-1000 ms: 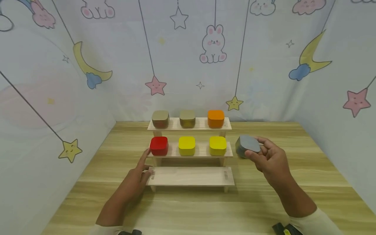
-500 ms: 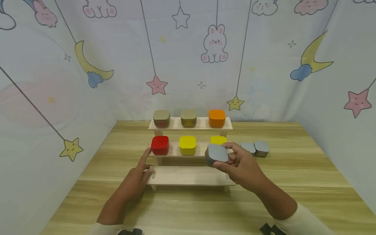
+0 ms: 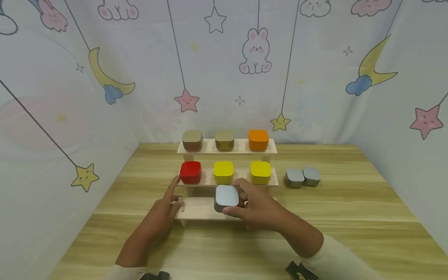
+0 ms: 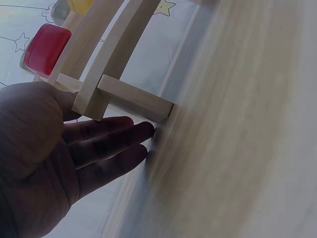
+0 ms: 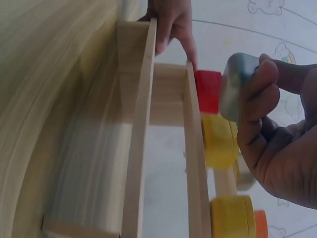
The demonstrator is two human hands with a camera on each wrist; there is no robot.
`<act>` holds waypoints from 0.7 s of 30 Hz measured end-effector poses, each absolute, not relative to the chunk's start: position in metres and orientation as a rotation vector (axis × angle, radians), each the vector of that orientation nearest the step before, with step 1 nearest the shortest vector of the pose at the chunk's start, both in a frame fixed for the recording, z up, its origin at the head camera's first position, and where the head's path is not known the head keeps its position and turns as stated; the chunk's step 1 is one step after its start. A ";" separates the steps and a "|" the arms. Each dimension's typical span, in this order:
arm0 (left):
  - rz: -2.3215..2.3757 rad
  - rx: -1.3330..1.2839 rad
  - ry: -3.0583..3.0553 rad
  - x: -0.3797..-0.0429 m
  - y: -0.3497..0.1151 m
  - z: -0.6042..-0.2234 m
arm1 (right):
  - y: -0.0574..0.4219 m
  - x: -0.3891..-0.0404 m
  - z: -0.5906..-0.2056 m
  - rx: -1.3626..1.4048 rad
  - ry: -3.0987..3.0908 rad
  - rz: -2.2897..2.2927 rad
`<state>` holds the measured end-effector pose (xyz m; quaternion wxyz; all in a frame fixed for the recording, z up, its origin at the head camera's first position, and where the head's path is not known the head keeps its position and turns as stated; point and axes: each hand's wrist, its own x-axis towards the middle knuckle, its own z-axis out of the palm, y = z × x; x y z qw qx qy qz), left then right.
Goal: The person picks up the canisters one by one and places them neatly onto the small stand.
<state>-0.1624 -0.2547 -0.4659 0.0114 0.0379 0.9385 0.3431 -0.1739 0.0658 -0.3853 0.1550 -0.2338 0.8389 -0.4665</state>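
Here I'm watching my right hand (image 3: 259,206) pinch a grey rounded-square block (image 3: 226,199) between thumb and fingers, holding it above the bottom plank (image 3: 197,208). Just beyond that grip sit two yellow blocks (image 3: 223,173); two other grey blocks (image 3: 294,178) lie off to its right. My left hand (image 3: 161,214), fingers extended, touches the plank's left end, near the red block (image 3: 190,172).

Pale cartoon backdrop (image 3: 217,66), printed bunny (image 3: 256,56), yellow moons (image 3: 367,64), pink stars (image 3: 187,102), wood-grain tabletop (image 3: 224,249)
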 end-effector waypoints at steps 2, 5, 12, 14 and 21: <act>1.069 0.109 2.920 -0.163 -0.254 -0.466 | 0.055 -0.174 -0.388 -0.713 2.459 -1.259; 1.066 0.094 2.916 -0.164 -0.253 -0.466 | 0.038 -0.173 -0.394 -0.751 2.499 -1.169; 1.090 0.116 2.910 -0.164 -0.256 -0.465 | -0.001 -0.175 -0.405 -0.759 2.512 -1.082; 1.109 0.130 2.907 -0.164 -0.258 -0.467 | -0.010 -0.175 -0.407 -0.768 2.530 -1.053; 1.109 0.139 2.905 -0.165 -0.258 -0.470 | -0.027 -0.174 -0.414 -0.769 2.574 -0.989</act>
